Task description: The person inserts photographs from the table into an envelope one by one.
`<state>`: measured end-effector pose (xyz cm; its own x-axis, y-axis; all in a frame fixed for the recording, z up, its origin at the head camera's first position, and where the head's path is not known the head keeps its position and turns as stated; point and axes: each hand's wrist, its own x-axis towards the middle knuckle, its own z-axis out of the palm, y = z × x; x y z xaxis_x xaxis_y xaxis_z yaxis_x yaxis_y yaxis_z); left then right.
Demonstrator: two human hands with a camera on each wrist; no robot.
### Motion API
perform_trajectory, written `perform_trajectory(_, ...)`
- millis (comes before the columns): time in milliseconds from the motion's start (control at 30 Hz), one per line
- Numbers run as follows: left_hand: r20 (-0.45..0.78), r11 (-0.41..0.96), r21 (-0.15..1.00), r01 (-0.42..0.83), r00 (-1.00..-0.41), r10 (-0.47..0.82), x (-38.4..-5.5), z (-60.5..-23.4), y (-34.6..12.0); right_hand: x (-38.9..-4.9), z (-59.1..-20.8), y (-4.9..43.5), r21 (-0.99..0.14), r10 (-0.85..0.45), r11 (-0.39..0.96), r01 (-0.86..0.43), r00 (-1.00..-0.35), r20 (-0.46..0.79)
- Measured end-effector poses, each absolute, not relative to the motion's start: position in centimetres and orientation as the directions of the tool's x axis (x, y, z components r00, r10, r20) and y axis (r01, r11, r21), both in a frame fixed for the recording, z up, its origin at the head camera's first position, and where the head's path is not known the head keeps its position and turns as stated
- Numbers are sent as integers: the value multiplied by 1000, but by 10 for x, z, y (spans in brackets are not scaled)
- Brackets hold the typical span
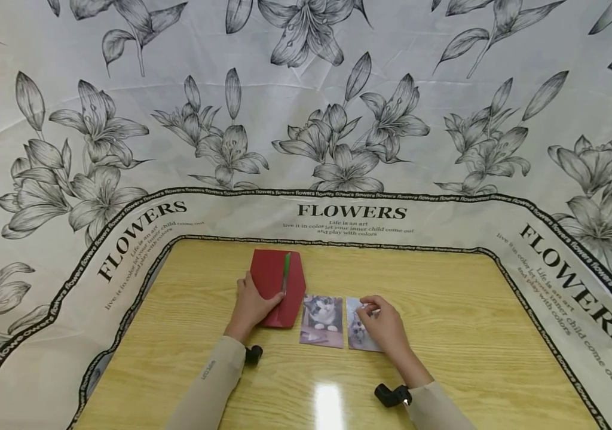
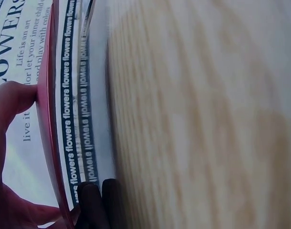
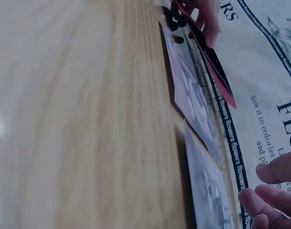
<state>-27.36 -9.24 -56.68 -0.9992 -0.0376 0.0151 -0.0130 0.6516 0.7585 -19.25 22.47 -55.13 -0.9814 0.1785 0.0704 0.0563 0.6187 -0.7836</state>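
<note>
Red envelope (image 1: 269, 279), contents unclear, in left hand (image 1: 253, 307) with clamped grip; right hand (image 1: 385, 326), fingers apart, above a photo (image 1: 358, 338).

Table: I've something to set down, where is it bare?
The table is bare right of the right hand, out to the flowered sheet, and left of the left hand. Its middle is crowded: red envelope in that hand, cat photo, right hand over another photo.

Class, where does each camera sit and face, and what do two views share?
Head: on the head, facing forward and down at the table; left hand and right hand show.
Left wrist: worn there, facing along the red envelope; left hand shows.
Right wrist: worn there, facing across the photos; both hands show.
Shared: head and right wrist show the photos.
</note>
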Motion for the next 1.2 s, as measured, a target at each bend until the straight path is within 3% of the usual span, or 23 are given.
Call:
perform_trajectory(367,11,655,756,-18,-999,-40,-275,-565,-93,-169,-559,251,-740,223,666,95,-972,75)
perform_trajectory(667,12,655,756,-19,-999,-42,-274,-562,-92,-156,-563,260,-678,230,732,63,-960,158)
perform_trajectory(1200,-10,675,737,-30,-999,-34,-276,-567,-92,-148,-571,262,-612,243,779,138,-966,92)
